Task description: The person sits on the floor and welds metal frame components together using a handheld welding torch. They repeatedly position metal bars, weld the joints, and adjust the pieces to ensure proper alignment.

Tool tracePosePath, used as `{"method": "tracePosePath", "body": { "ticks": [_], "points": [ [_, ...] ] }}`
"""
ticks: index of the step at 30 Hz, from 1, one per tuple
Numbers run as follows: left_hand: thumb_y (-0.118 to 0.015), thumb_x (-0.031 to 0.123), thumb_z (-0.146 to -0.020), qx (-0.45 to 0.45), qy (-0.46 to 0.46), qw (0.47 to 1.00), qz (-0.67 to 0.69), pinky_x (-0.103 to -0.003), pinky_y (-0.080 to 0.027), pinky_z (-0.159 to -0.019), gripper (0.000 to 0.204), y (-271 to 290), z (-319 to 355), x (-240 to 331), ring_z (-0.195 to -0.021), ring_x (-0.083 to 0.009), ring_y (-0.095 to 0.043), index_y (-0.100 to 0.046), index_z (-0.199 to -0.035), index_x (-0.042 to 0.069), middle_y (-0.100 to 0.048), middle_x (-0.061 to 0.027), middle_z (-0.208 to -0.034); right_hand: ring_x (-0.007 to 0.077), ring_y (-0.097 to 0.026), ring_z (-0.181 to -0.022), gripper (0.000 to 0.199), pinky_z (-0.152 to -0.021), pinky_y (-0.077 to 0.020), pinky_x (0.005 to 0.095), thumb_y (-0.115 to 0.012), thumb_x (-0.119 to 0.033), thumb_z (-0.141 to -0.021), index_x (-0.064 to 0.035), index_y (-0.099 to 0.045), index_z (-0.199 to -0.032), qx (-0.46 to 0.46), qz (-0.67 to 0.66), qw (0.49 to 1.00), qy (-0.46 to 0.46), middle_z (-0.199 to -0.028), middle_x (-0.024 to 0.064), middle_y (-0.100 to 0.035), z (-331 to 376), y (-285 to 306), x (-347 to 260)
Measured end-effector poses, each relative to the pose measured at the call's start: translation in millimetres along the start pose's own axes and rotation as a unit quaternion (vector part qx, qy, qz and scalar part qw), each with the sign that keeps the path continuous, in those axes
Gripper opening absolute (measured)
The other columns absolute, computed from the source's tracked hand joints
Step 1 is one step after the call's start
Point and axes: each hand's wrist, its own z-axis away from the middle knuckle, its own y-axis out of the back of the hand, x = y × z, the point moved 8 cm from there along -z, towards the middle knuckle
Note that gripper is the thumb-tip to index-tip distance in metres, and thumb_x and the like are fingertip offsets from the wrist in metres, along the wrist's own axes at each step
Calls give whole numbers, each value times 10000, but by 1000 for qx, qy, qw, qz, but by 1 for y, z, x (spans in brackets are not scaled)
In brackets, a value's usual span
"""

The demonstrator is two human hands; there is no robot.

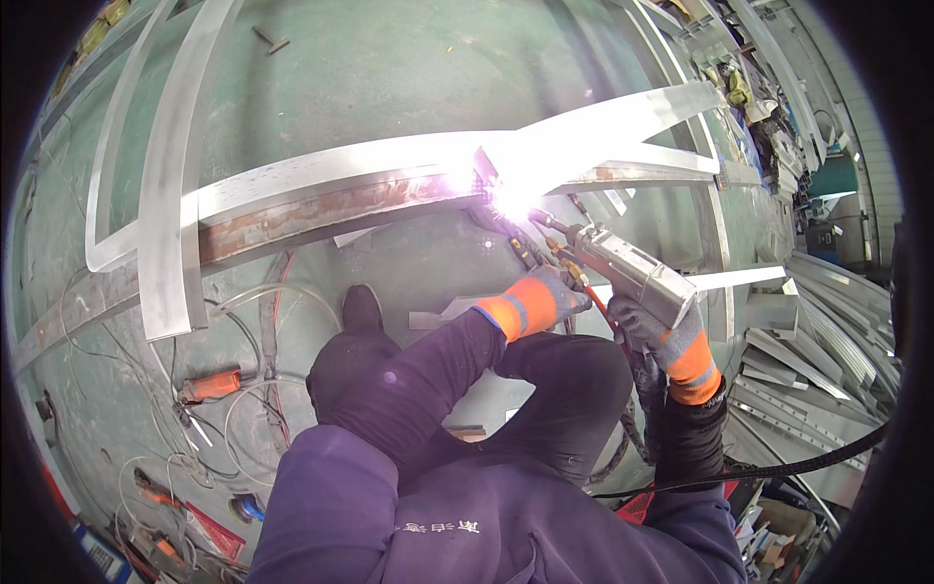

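Observation:
My right hand, in a grey glove with an orange cuff, is wrapped round the rear of a silver handheld welding gun. The gun's nozzle points up and left at a metal joint, where a blinding white-violet glare hides the detail. My left hand, gloved alike, is closed round the thin brass-fitted wire feed tube below the nozzle. A pale flat metal bar slants across the horizontal frame. That frame has a brownish side face and a bright top strip.
More metal profiles form the frame at left. An orange tool lies among cables on the green floor. Stacked metal strips are at right, with a black hose near my right arm. A hammer lies beyond the frame.

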Motion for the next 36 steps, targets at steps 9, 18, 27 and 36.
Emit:
{"method": "tracePosePath", "body": {
  "ticks": [9,18,27,36],
  "points": [
    [-632,145,-802,-31,24,999,37,-396,-496,-672,468,-9,2,-4,-707,-293,-607,-633,-1252,275,-641,-59,-757,75,-616,-709,333,-629,-501,242,-748,-102,-856,16,-648,-1152,32,-2,999,42,-867,48,-711,7,6,12],
    [-559,153,-895,52,81,956,278,-408,-478,-622,207,9,14,-4,-700,-299,-579,-682,-1048,220,-614,-74,-762,104,-641,-786,356,-718,-515,258,-678,-73,-886,33,-599,-1216,39,-47,996,57,-955,65,-713,26,7,20],
    [-641,190,-890,61,170,922,341,-377,-517,-643,132,12,22,-14,-707,-261,-634,-698,-984,117,-670,-88,-835,109,-657,-830,363,-761,-518,265,-691,-59,-865,27,-608,-1208,22,-38,998,45,-973,54,-713,12,-6,23],
    [-664,278,-901,26,259,872,415,-379,-531,-749,215,26,24,-13,-800,-302,-649,-705,-972,79,-677,-151,-919,86,-647,-781,346,-704,-521,252,-730,-50,-849,29,-643,-1174,38,-53,994,85,-929,69,-722,5,-7,11]
  ]
}}
